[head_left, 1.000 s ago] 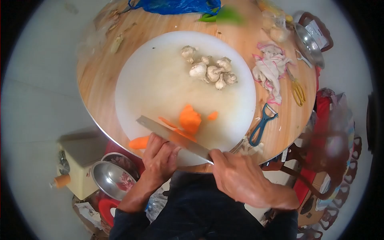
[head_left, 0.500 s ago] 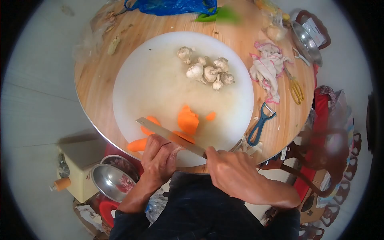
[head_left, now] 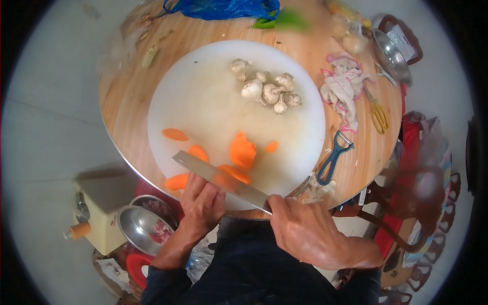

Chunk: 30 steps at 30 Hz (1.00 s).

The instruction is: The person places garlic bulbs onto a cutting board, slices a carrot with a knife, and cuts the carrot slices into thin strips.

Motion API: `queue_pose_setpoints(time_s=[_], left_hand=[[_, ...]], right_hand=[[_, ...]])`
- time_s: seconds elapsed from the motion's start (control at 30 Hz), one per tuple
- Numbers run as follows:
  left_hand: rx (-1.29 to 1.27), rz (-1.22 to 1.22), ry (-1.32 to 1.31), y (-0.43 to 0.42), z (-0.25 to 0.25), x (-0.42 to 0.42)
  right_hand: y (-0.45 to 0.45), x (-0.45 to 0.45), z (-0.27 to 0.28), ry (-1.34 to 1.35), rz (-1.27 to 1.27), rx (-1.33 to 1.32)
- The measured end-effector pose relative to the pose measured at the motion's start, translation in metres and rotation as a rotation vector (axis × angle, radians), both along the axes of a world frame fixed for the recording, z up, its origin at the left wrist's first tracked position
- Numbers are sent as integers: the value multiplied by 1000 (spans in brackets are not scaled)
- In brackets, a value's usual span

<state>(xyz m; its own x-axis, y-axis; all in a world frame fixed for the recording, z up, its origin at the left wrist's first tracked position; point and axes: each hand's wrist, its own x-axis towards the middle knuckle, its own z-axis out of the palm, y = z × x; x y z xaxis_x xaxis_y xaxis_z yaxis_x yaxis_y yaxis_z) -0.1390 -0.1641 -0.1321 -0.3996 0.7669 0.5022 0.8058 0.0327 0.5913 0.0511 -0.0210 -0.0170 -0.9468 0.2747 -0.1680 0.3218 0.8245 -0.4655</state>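
Note:
My right hand (head_left: 307, 231) is wrapped around the handle of a kitchen knife (head_left: 201, 166), whose broad blade slants up and left over the near part of a round white cutting board (head_left: 203, 101). Curled fingers of my left hand (head_left: 203, 203) press on a carrot (head_left: 176, 181) close beside the blade; its orange end sticks out to the left. Around the blade lie cut carrot pieces, among them an oval carrot slice (head_left: 174, 134) at the left and stacked carrot slices (head_left: 243, 151) in the middle. Several garlic bulbs (head_left: 272, 92) sit farther back on the board.
On the wooden table (head_left: 122, 117), right of the board, are a dark blue peeler (head_left: 333, 158), a crumpled cloth (head_left: 344, 86) and yellow-handled scissors (head_left: 377, 114). A blue plastic bag (head_left: 223, 7) lies at the back. Below the table, at left, stands a metal bowl (head_left: 142, 229).
An oval carrot slice now lies separately at the board's left. My right hand and the knife handle have moved slightly right and toward me. The whole view has shifted a little.

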Motion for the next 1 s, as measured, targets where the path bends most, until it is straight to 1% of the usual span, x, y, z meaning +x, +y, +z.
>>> queue_pose_setpoints(time_s=[0.2,0.33,0.4,0.57,0.67,0.73,0.8,0.83,0.9,0.97,1.0], left_hand=[[16,0,-4,2,0,-2],[48,-21,4,2,-4,-2],[67,-20,0,5,-2,-2],[118,-42,8,10,-1,-2],[105,-44,5,7,3,-2],[47,-45,53,7,13,-4],[59,-36,45,4,6,-6],[67,-34,29,2,3,-6],[81,-13,33,3,-1,-2],[102,2,37,5,-3,3],[121,-30,28,5,-4,5]], right_hand=[[-2,14,0,-25,13,17],[2,0,-6,-39,-16,-34],[4,-13,-9,-91,-26,-70],[4,-37,-38,-38,-45,-28],[7,-38,-37,-19,-42,-30],[8,-36,-36,-1,-30,-30],[9,-33,-41,-6,-93,-65],[11,-32,-41,-3,-83,-67],[15,-29,-39,-70,-118,-114],[17,-28,-38,-73,-108,-102],[18,-27,-37,-75,-108,-89]])
